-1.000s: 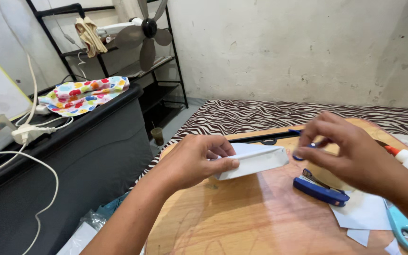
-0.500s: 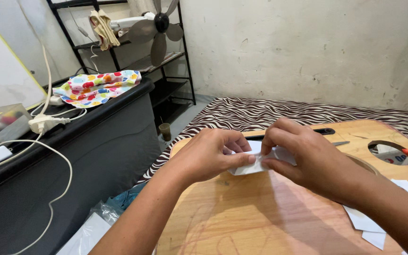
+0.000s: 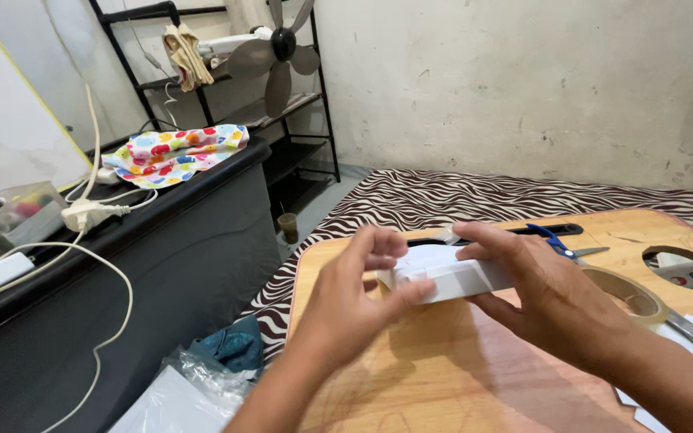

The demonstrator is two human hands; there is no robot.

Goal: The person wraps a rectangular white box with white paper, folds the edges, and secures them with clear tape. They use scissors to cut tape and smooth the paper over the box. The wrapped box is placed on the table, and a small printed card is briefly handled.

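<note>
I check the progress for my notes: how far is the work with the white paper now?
Done: the white folded paper already has a boxy shape. In hand: the left hand pinches its end and the right hand holds its side. Left: the tape roll and blue-handled scissors lie unused on the wooden board.

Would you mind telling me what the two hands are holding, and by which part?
Both hold a folded white paper piece: the left hand pinches its left end, and the right hand grips its right half from above and below.
</note>
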